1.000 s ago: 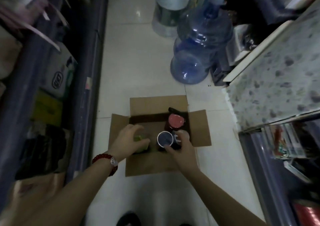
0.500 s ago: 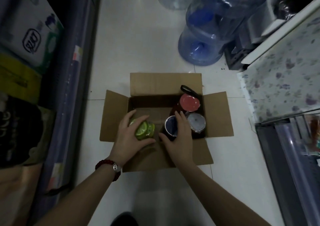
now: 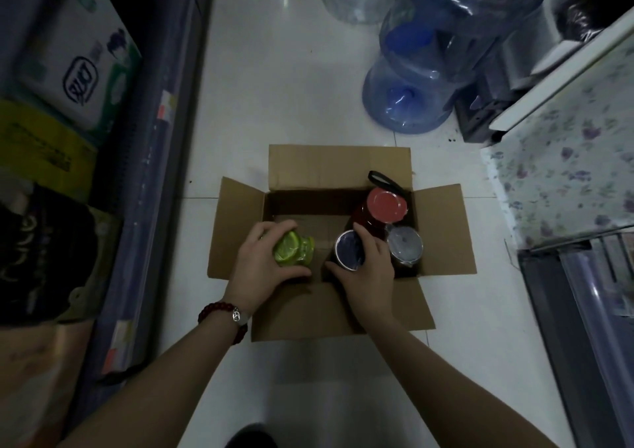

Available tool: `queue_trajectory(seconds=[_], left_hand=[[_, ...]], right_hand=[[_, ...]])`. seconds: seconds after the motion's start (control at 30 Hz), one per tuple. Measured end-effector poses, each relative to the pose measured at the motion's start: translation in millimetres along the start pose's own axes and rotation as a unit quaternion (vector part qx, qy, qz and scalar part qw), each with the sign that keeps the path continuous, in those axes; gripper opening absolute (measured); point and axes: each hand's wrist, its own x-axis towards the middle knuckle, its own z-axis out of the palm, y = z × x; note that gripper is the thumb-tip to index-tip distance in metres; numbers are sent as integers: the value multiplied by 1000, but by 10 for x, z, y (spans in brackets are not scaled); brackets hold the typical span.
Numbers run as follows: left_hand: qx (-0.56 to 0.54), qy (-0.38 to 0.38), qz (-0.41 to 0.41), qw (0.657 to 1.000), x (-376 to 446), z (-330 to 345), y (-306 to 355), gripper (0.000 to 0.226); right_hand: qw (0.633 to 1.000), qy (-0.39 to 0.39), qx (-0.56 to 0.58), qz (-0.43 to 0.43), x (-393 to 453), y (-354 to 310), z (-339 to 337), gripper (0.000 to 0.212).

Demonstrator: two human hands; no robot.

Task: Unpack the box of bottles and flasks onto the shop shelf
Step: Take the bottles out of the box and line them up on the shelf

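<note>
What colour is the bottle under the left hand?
Lime green bottle, seen in the head view.

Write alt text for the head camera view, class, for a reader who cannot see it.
Two bare hands reach into an open cardboard box on a pale tiled floor: the left hand grips a green bottle, the right hand a blue-lidded flask. A red-lidded flask and a grey-lidded flask stand beside them. A large blue water jug stands beyond the box.

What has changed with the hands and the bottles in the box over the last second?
The left hand closed its grip on the green bottle; the right hand moved onto the blue-lidded flask. The red-lidded and grey-lidded flasks stayed put in the box.
</note>
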Motion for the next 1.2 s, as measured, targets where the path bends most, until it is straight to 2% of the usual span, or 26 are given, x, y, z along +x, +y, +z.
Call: queue_trajectory(seconds=[0.23, 0.47, 0.73, 0.9, 1.2], left_hand=[[-7, 12, -4, 1000, -100, -324, 397, 79], [8, 12, 16, 1000, -208, -1123, 1271, 81], [24, 7, 59, 998, -280, -2218, 2752, 89], [19, 25, 84, 996, -370, -2823, 3822, 75], [-31, 49, 142, 988, -599, -3638, 5595, 73]], right_hand=[[1000, -2, 26, 5, -81, -404, -246, 84], [999, 9, 31, 9, -292, -1139, -1047, 77], [998, 57, 33, -14, -385, -2350, -2407, 71], [995, 71, 57, -30, -474, -3087, -3347, 71], [979, 139, 114, -93, -677, -4103, -4881, 67]])
